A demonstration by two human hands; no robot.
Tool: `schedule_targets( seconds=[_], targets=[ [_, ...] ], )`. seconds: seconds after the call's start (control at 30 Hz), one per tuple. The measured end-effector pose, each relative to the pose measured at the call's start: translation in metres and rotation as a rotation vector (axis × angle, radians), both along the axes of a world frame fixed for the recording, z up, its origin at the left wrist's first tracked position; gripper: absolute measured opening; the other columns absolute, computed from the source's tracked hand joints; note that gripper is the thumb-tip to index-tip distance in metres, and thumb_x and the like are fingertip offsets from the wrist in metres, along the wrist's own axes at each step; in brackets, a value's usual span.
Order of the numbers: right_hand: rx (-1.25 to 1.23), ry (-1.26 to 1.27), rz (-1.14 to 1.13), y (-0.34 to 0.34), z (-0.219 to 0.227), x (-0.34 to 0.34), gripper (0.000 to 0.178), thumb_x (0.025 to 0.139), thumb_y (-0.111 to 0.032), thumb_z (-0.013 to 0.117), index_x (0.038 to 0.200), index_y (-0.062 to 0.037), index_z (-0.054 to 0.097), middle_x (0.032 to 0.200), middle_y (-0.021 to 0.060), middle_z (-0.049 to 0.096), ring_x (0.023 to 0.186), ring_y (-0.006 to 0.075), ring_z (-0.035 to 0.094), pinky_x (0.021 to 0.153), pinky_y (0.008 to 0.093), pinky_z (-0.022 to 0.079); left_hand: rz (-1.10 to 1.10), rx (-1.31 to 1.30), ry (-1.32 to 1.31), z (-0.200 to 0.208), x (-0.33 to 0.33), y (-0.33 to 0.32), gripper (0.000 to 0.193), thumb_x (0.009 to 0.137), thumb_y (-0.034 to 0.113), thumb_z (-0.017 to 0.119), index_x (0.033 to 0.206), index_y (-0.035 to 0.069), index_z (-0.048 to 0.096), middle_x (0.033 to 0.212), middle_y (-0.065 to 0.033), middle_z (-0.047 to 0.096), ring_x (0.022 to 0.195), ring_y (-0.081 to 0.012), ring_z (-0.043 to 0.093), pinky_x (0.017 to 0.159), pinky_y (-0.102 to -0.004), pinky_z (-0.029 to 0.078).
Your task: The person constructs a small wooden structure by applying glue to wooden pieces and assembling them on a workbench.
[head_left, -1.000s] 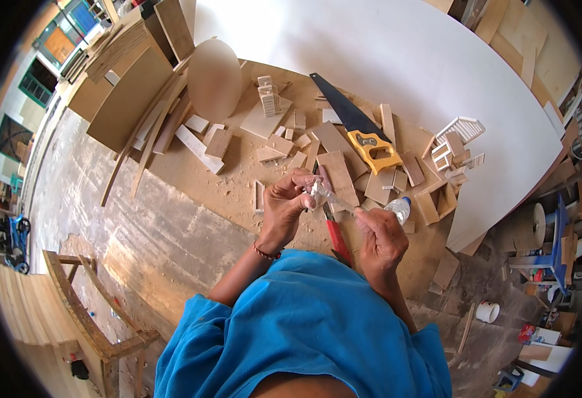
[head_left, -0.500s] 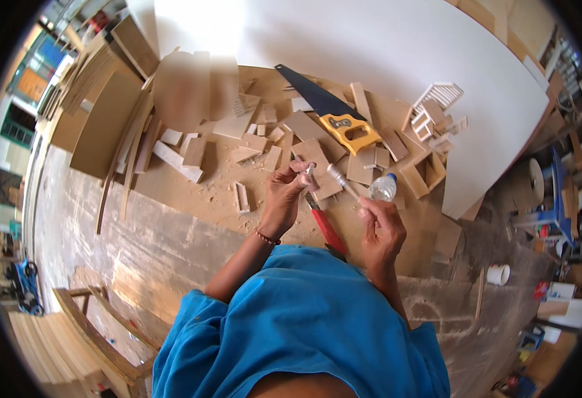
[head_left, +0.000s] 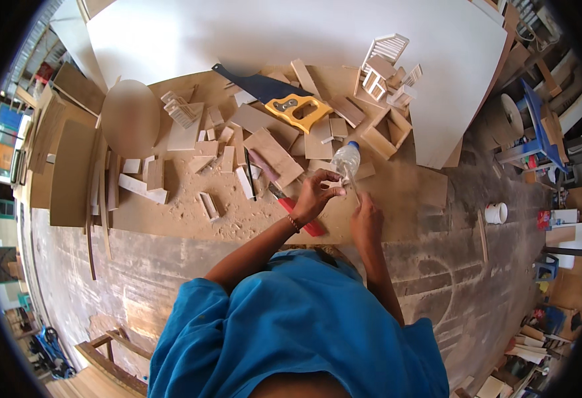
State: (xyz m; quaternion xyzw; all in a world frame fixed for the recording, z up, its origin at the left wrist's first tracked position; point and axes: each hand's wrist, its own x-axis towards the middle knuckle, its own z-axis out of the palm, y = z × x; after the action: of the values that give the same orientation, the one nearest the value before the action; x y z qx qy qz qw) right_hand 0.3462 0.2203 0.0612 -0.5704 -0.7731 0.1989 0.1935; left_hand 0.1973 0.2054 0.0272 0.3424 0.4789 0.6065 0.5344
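My left hand is closed in a pinch on a small whitish piece, too small to name. In my right hand is a thin brush-like stick, its far end close to the pinched piece. Just beyond both hands lies a clear plastic bottle with a blue cap. A red-handled tool lies on the board by my left wrist, partly hidden by my forearm. Farther off, a handsaw with a yellow handle and dark blade rests over wood offcuts.
Wood offcuts and sawdust cover the brown work board. An open wooden box frame and small slatted chair-like pieces stand at the far right, before a large white panel. Boards lean at left. A white bucket is at right.
My hands have come closer together, the left one moving right toward the stick and bottle. The stick's tip now meets the area of my left fingertips. The view has shifted to the right.
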Motion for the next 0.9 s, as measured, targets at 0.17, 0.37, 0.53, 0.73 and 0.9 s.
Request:
schedule_targets(
  seconds=[0.17, 0.37, 0.53, 0.73, 0.9],
  targets=[
    [0.125, 0.074, 0.035, 0.019, -0.037, -0.020, 0.022, 0.078, 0.000, 0.054, 0.100, -0.0036, 0.053, 0.089, 0.0208, 0.053, 0.084, 0.0384, 0.055, 0.069, 0.0442, 0.046, 0.143, 0.074, 0.432, 0.016, -0.015, -0.019, 0.033, 0.069, 0.017, 0.078, 0.093, 0.004, 0.061, 0.092, -0.0032, 0.060, 0.088, -0.0137, 0.056, 0.076, -0.0290, 0.045],
    [0.050, 0.037, 0.010, 0.028, -0.045, -0.032, 0.015, 0.078, -0.002, 0.060, 0.093, -0.0027, 0.056, 0.088, 0.0158, 0.058, 0.082, 0.0333, 0.057, 0.069, 0.0427, 0.044, 0.260, -0.121, 0.184, 0.019, -0.037, -0.071, 0.031, 0.074, 0.026, 0.075, 0.089, 0.002, 0.062, 0.084, -0.0017, 0.062, 0.077, -0.0086, 0.055, 0.069, -0.0244, 0.045],
    [0.105, 0.074, -0.003, 0.043, -0.076, -0.025, 0.015, 0.076, -0.005, 0.064, 0.090, -0.0046, 0.057, 0.082, 0.0124, 0.061, 0.074, 0.0298, 0.061, 0.065, 0.0418, 0.046, 0.407, -0.235, 0.335, 0.024, -0.051, -0.115, 0.035, 0.075, 0.032, 0.073, 0.085, 0.000, 0.063, 0.076, -0.0072, 0.064, 0.069, -0.0117, 0.057, 0.062, -0.0276, 0.046],
    [0.185, -0.111, -0.068, 0.037, -0.044, -0.038, 0.020, 0.077, -0.021, 0.067, 0.091, -0.0097, 0.059, 0.082, 0.0084, 0.062, 0.072, 0.0265, 0.061, 0.064, 0.0384, 0.047, 0.575, -0.326, 0.324, 0.018, -0.069, -0.156, 0.039, 0.074, 0.036, 0.072, 0.077, -0.003, 0.064, 0.068, -0.0122, 0.063, 0.061, -0.0158, 0.056, 0.058, -0.0307, 0.045],
    [0.141, 0.219, 0.218, -0.001, 0.018, -0.086, 0.018, 0.074, -0.011, 0.069, 0.090, -0.0061, 0.061, 0.083, 0.0092, 0.057, 0.078, 0.0271, 0.055, 0.069, 0.0391, 0.044, 0.508, -0.468, 0.378, 0.028, -0.091, -0.177, 0.041, 0.073, 0.037, 0.073, 0.075, -0.003, 0.064, 0.061, -0.0109, 0.059, 0.055, -0.0121, 0.050, 0.051, -0.0313, 0.041]
  ],
)
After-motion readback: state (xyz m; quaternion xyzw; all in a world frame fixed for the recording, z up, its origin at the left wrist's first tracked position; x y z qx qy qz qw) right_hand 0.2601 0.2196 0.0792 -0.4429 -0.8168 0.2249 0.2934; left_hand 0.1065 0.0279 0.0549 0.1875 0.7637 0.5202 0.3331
